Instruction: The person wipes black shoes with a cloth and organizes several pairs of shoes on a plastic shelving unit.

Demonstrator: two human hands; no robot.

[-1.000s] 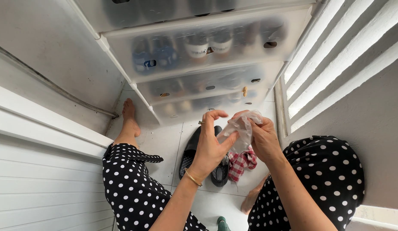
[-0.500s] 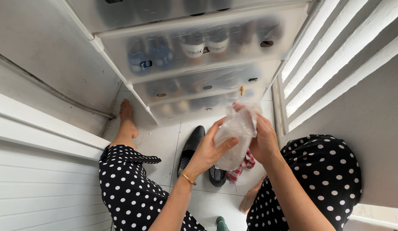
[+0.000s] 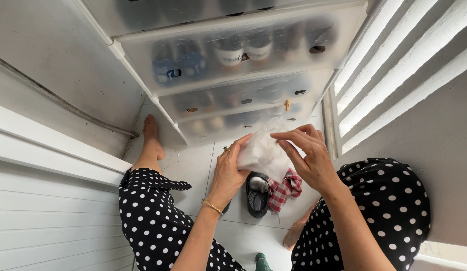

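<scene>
Two hands are holding a white cloth.
The left hand point(image 3: 228, 173) and right hand point(image 3: 308, 158) fingers are pinching the soft, light cloth point(image 3: 263, 150) by its edges, above a black shoe point(image 3: 257, 194).

The frosted doors of the shoe cabinet point(image 3: 233, 60) blur the shoes inside to dim shapes. The white cloth point(image 3: 263, 150) covers part of the left hand's point(image 3: 228, 173) fingers and the far end of the black shoe point(image 3: 257, 195). The red checked cloth point(image 3: 286, 188) is half hidden behind the right hand point(image 3: 308, 158). A green thing point(image 3: 262, 262), perhaps a bottle top, is cut off at the near edge.
</scene>
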